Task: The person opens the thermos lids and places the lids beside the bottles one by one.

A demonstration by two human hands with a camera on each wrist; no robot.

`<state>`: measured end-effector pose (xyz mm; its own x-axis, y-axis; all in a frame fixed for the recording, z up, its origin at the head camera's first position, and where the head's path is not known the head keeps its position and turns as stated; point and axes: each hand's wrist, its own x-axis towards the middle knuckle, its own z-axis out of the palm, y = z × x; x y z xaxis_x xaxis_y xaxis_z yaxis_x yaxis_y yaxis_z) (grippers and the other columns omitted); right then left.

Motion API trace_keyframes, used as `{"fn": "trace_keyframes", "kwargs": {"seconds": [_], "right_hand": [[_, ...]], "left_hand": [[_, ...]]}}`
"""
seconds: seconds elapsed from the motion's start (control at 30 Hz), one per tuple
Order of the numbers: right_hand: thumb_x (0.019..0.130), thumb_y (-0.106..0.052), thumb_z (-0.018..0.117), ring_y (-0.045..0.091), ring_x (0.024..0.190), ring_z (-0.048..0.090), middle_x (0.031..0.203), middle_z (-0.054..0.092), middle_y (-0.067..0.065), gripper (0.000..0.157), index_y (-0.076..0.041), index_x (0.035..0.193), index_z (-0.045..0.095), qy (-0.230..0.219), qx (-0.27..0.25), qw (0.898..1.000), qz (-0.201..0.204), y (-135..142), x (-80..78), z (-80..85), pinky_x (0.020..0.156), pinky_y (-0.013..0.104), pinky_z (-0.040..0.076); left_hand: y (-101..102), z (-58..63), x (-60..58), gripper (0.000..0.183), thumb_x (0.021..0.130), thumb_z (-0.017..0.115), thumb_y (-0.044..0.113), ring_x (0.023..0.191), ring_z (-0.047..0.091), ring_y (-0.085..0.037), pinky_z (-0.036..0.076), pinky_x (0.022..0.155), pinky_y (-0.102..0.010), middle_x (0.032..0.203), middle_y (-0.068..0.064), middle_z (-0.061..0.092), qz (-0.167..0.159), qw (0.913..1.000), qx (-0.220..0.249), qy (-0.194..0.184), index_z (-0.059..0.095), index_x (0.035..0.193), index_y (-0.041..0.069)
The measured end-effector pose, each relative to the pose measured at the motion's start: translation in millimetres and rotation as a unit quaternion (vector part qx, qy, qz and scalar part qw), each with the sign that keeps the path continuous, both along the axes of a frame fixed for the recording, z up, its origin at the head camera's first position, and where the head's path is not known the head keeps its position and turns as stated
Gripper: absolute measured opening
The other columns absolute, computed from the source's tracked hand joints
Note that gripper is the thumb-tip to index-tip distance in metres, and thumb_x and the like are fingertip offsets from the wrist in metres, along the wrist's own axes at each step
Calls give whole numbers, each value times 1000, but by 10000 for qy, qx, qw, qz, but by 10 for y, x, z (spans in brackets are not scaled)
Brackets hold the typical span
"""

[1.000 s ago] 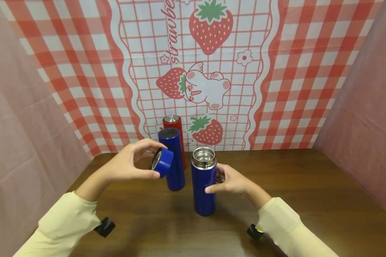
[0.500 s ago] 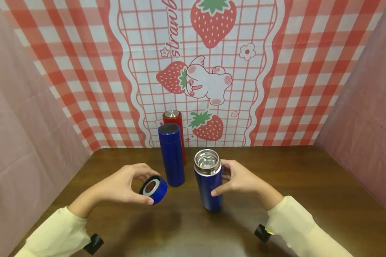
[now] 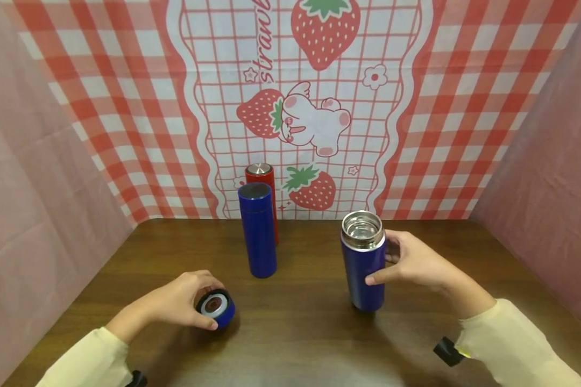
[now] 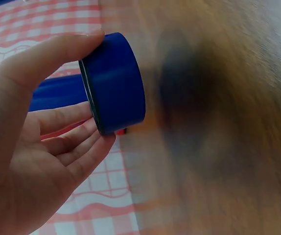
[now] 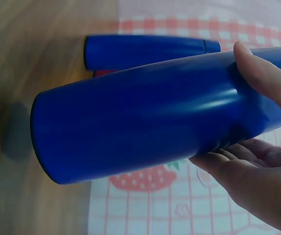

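Observation:
My left hand [image 3: 181, 302] pinches a blue bottle cap [image 3: 224, 313] between thumb and fingers, low over the table at the front left. The cap's hollow underside, with a pale ring and brown centre, faces up in the head view. In the left wrist view the cap [image 4: 116, 83] shows its smooth blue side, a gap away from the wood. My right hand [image 3: 418, 263] grips an uncapped blue thermos [image 3: 363, 277] round its upper body. Its steel mouth is bare and tilts slightly toward me. In the right wrist view the thermos [image 5: 140, 117] has its base off the table.
A second blue thermos [image 3: 260, 236], capped, stands upright left of centre. Close behind it a red thermos [image 3: 260, 173] with a steel-topped lid is partly hidden. A strawberry-print cloth [image 3: 314, 118] hangs at the table's back edge, with pink cloth at both sides.
My left hand has carried the cap down and left toward the table, turning its underside up. My right hand has moved the open thermos to the right, off the table.

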<state>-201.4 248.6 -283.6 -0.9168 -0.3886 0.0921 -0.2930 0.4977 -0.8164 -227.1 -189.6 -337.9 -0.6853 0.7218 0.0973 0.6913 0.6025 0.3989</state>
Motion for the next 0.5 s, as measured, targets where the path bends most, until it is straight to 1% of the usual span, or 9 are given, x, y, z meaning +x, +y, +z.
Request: {"fn": "trace_keyframes", "kwargs": {"seconds": [0.17,0.27,0.33,0.4,0.5], "right_hand": [[71,-17,84,43,121,56,129,59,27,78,8,134,44,123,280,9978,-596,213,-14,66,96,49,51],[73,-18,84,40,120,58,128,59,28,78,8,135,43,135,354,9943,-996,309,-33,61,91,43,55],[74,-20,83,39,120,58,129,58,28,79,7,136,43,104,339,9916,-1244,355,-47,40,90,40,55],[75,-22,82,41,120,57,130,57,29,80,7,137,41,56,313,9886,-1473,397,-60,14,91,42,55],[78,-27,80,45,125,52,133,53,32,84,7,142,36,-7,369,9833,-1781,472,-79,-23,94,49,52]], "left_hand": [[-70,-83,-38,62,66,85,36,88,56,-8,50,72,-21,99,-2,62,31,9999,-23,155,62,111,-2],[-112,-125,-54,62,65,85,34,87,56,-9,50,72,-22,98,-2,61,78,9998,-51,200,62,110,-2],[-141,-153,-56,62,65,85,35,87,56,-9,49,72,-22,98,-2,61,121,9997,-58,198,62,109,-1],[-172,-182,-53,63,65,85,35,88,56,-9,49,72,-21,99,-3,61,150,9997,-75,187,62,110,-2],[-219,-222,-38,64,65,85,35,88,57,-10,50,73,-22,100,-4,61,180,9995,-106,246,62,110,-3]]}}
